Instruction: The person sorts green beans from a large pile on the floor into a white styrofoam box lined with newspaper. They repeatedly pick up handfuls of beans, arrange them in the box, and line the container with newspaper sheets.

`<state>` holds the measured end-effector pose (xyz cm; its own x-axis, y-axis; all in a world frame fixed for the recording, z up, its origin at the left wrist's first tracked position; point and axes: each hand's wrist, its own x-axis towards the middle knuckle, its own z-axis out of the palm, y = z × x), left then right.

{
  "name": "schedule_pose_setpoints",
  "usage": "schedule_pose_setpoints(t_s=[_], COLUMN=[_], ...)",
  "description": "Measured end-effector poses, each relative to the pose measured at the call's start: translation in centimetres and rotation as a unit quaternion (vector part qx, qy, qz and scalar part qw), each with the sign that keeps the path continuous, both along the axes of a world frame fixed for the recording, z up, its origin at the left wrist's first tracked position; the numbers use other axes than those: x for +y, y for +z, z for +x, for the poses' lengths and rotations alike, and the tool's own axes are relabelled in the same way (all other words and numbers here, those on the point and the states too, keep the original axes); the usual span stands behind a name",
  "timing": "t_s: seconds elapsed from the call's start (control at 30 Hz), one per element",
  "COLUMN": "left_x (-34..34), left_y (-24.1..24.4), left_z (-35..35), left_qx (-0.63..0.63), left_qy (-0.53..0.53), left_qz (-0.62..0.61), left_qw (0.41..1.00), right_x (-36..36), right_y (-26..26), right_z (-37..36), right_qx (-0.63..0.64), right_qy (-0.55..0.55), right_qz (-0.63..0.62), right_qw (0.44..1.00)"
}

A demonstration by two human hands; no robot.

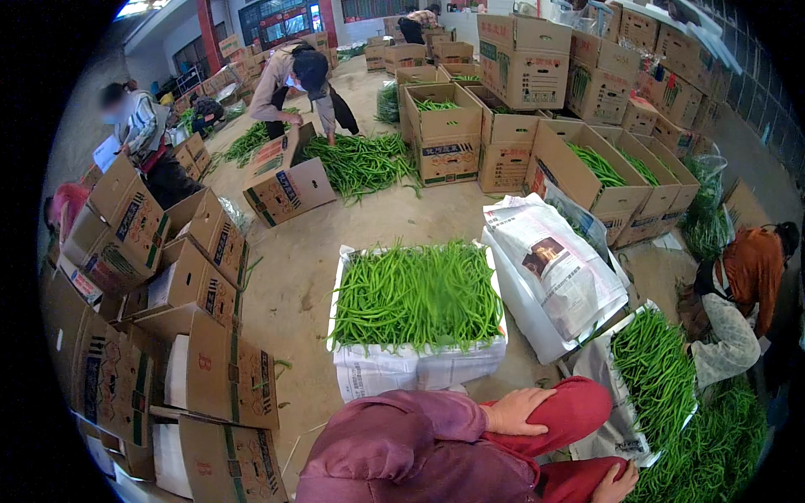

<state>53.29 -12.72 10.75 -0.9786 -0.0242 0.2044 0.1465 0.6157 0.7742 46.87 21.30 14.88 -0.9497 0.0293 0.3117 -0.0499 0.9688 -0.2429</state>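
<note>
My left hand (pixel 519 412) rests on my left knee (pixel 575 402), which is covered in red trouser cloth, and holds nothing. Lower right, partly cut off by the frame's bottom edge, my right hand (pixel 616 484) lies against the other knee, also without a thing in it. Just beyond my left arm stands a white box lined with newspaper (pixel 377 371), heaped with long green chili peppers (pixel 415 295). Beside my knees, a second newspaper-lined box (pixel 607 409) is tilted and full of green peppers (pixel 654 371). A loose pile of peppers (pixel 717 440) lies past it.
A newspaper-covered box (pixel 553 270) stands right of the centre box. Open cartons (pixel 207 364) crowd the left; cartons with peppers (pixel 591 163) line the back right. A person (pixel 302 88) bends over a pepper pile (pixel 358 163); another person (pixel 742 295) crouches at right.
</note>
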Motion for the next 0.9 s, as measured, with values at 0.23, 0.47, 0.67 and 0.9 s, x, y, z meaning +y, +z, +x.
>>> schedule_pose_setpoints(t_s=[0.23,0.47,0.67,0.9], left_x=[0.4,0.0,-0.5,-0.8], left_y=[-0.3,-0.2,-0.2,-0.2], left_z=[-0.1,-0.1,-0.3,-0.1], left_qx=[-0.015,-0.002,-0.012,-0.004], left_qy=[-0.011,-0.007,-0.006,0.000], left_qz=[-0.007,-0.007,0.003,0.011], left_qw=[1.000,1.000,1.000,1.000], right_x=[-0.3,-0.6,-1.0,-1.1], right_y=[0.7,0.5,0.2,0.3], right_z=[0.9,0.7,0.1,0.0], right_qx=[-0.018,-0.010,-0.015,-0.018], right_qy=[-0.027,-0.023,-0.029,-0.023], right_qz=[-0.001,-0.005,0.016,0.014], right_qw=[0.999,1.000,0.999,0.999])
